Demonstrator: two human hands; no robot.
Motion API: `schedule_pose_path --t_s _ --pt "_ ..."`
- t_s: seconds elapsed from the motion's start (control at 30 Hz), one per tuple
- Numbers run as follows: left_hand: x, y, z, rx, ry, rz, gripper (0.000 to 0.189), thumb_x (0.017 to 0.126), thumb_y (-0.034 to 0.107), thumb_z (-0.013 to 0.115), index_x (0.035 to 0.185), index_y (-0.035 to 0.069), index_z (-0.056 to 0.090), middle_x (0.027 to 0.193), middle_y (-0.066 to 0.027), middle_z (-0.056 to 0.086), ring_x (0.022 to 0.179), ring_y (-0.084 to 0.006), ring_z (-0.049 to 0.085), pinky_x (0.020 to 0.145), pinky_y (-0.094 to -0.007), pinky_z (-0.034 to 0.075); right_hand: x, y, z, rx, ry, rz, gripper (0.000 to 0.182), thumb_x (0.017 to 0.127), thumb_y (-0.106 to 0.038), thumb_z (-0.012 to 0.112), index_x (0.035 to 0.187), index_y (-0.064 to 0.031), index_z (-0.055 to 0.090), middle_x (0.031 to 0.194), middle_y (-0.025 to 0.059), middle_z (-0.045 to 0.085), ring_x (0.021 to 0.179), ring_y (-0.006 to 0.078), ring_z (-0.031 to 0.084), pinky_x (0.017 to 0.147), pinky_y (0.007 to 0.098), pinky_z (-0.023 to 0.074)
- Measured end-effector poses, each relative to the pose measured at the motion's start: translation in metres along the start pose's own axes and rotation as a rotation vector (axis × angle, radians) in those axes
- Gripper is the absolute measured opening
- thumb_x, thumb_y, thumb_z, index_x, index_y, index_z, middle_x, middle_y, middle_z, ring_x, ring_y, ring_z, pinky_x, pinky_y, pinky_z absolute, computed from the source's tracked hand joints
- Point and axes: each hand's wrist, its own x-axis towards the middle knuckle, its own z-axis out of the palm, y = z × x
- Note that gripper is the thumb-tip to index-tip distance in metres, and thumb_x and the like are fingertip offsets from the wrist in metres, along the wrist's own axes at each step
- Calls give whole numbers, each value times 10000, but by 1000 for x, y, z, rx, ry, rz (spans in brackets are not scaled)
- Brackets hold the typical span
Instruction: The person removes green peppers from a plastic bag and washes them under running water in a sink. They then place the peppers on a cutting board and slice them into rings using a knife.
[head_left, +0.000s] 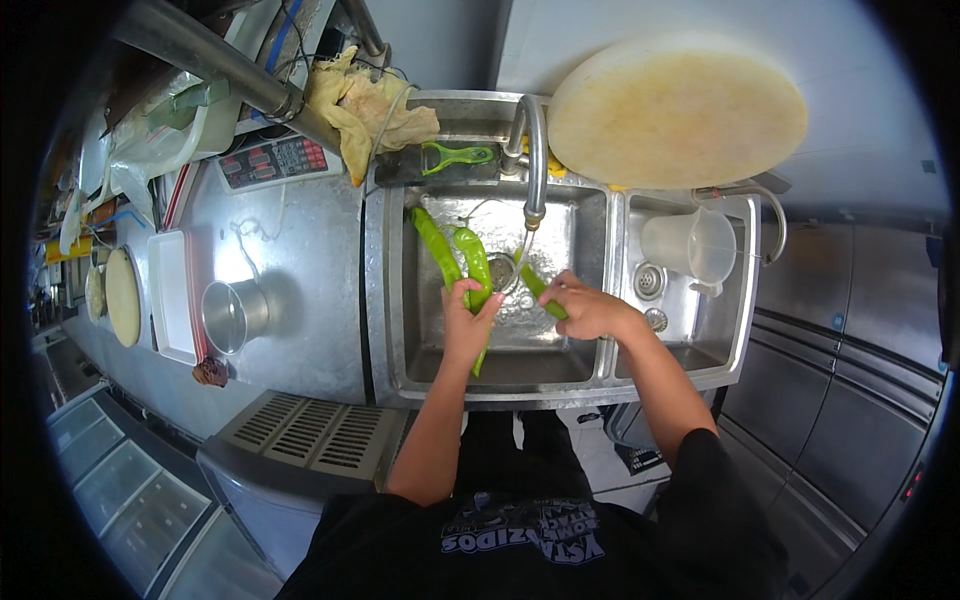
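Note:
Over the large basin of a stainless steel sink (450, 388), my left hand (466, 324) grips long green peppers (474, 259); one of them points up and left, and a tip hangs below the hand. My right hand (589, 306) holds another long green pepper (534, 282) by its lower end, under the thin water stream from the curved metal faucet (535, 172). Part of each held pepper is covered by my fingers. The round drain (501, 273) lies between the two hands, partly hidden by the peppers.
A translucent plastic jug (675, 244) lies in the smaller right basin. Behind it leans a large round cutting board (679, 116). A green peeler (459, 155) rests on the back ledge, near a yellow cloth (375, 112). On the left counter are a metal cup (251, 309) and a white tray (171, 296).

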Motion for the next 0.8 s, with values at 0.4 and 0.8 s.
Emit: schedule_pose_path --t_s 0.4,0.8 --pt "10 -7 -30 247 -236 185 528 767 25 855 1134 130 491 1132 -73 564 988 -194 601 814 -337 532 41 8 -27 1825 -278 -65 343 962 -233 686 1211 -21 585 1197 169 668 862 227 695 727 297 569" --pt "-26 11 -12 -210 -235 -250 455 825 -63 698 1110 120 394 1120 -138 520 785 -243 663 619 -391 608 127 -26 62 1694 745 320 315 1055 -355 534 949 -58 527 730 56 544 538 172 515 509 325 477"
